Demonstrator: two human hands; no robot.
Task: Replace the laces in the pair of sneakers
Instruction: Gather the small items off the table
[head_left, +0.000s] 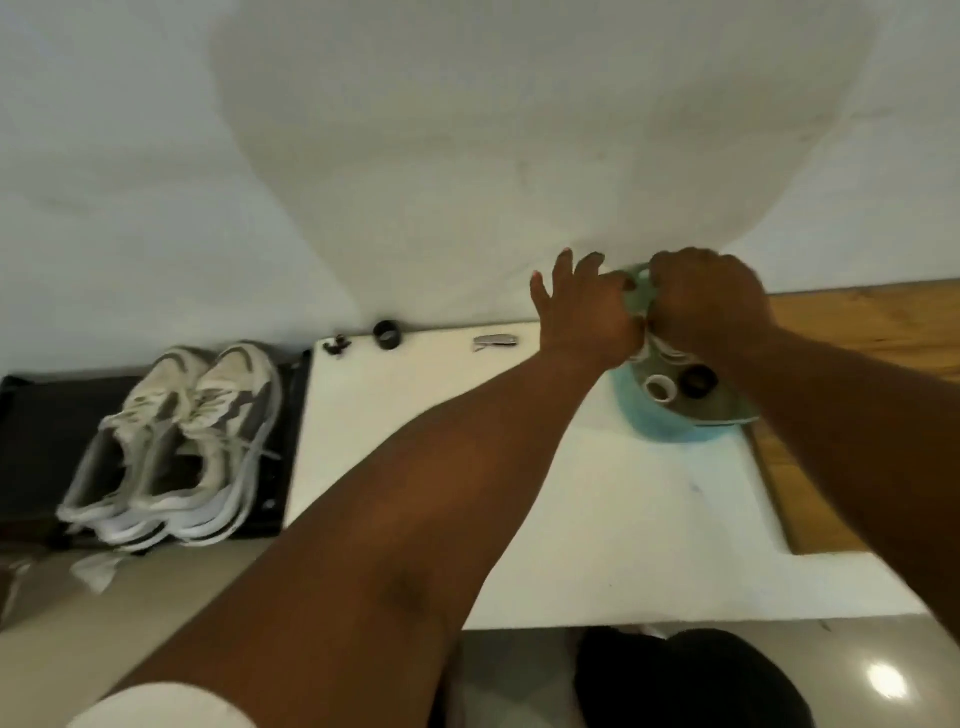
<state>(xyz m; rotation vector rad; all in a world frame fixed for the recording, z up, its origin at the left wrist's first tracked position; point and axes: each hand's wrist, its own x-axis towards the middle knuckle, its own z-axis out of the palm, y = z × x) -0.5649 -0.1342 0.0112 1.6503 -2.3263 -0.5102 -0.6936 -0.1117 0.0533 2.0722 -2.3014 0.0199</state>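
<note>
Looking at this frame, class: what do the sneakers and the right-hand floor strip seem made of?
Sneakers: probably mesh fabric with synthetic overlays, matte and worn, on white rubbery-looking soles. Floor strip: wood or wood-look laminate, judging by its orange-brown grain lines and slight sheen.

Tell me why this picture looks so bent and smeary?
Head view: the wide-angle lens bows the wall and the table edges; both hands, left hand and right hand, are soft and smeared at the teal bowl; a big shadow falls on the wall; a glare spot shines on the floor, bottom right.
</note>
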